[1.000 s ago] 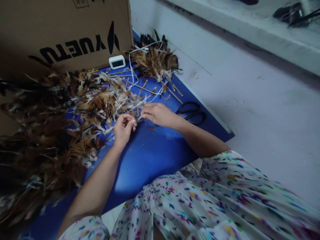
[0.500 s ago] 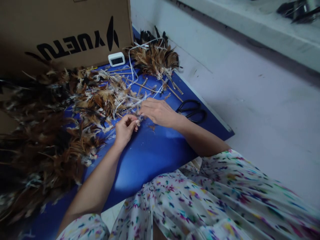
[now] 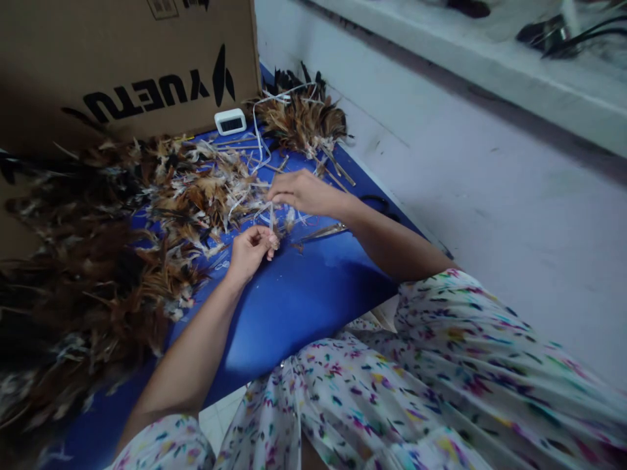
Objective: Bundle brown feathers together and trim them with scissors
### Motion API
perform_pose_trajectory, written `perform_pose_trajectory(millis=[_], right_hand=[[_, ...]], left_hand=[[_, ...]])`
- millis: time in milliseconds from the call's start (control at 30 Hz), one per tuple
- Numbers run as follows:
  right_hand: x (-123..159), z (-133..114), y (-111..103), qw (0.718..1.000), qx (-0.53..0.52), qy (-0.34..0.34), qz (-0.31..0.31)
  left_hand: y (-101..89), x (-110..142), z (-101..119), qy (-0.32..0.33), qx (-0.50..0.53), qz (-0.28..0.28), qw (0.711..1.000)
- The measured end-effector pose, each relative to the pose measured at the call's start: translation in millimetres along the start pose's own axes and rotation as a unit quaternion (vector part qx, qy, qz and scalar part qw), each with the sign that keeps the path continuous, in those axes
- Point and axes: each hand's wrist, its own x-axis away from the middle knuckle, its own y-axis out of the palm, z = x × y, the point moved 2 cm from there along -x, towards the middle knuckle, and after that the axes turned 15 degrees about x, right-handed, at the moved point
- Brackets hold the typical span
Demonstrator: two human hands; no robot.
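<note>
My left hand (image 3: 247, 254) pinches a small tuft of feathers (image 3: 275, 241) just above the blue table, its thumb and forefinger closed on the pale base. Farther up, my right hand (image 3: 306, 194) has its fingertips closed on a thin white strip (image 3: 272, 219), which runs down to the tuft. Under my right forearm lies a pair of scissors (image 3: 326, 232), its black handles partly hidden. Beside my hands, to the left, spreads a loose heap of brown and white feathers (image 3: 210, 196).
A bundle of brown and black feathers (image 3: 304, 121) on sticks lies at the far corner by the wall. A small white digital clock (image 3: 230, 122) stands before a cardboard box (image 3: 161, 52). More dark feathers (image 3: 98, 281) cover the left side of the blue table (image 3: 274, 320).
My right hand has risen away from my left, and the white strip now shows stretched between them. The scissor blades have come into sight while my forearm covers more of the handles.
</note>
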Motion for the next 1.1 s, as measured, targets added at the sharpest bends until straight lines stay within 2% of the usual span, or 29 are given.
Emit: perform_pose_trajectory(millis=[133,167,233,367,500,733,900,1100], right_hand=[[10.4,17.7,-14.2,0.983,0.089,0.113,0.110],[15.9,15.1,-16.0,0.976,0.107,0.132,0.138],[27.3,2.2,-14.6,0.973,0.091,0.130,0.166],[44.6,-31.1,2.3,0.984,-0.013,0.102,0.142],[49.1,-47.9,18.7,0.985,-0.078,0.092,0.125],[46.8,-49.5,27.9,0.988,-0.083,0.082,0.100],[48.1,-52.3,25.8,0.989,-0.057,0.090,0.099],[48.1,-53.3,23.3,0.989,-0.035,0.104,0.095]], left_hand=[[2.0,1.4,-0.4,-0.017,0.058,0.006,0.998],[1.9,1.4,-0.9,-0.020,0.072,0.007,0.997],[1.3,1.0,-2.1,-0.023,0.095,0.007,0.995],[0.3,0.6,-3.6,-0.014,0.113,-0.003,0.993],[0.2,1.0,-3.6,0.003,0.115,-0.016,0.993],[-1.8,1.1,-4.5,0.014,0.103,-0.030,0.994],[-2.7,1.9,-6.1,0.026,0.091,-0.053,0.994],[-0.3,2.2,-4.8,0.019,0.079,-0.046,0.996]])
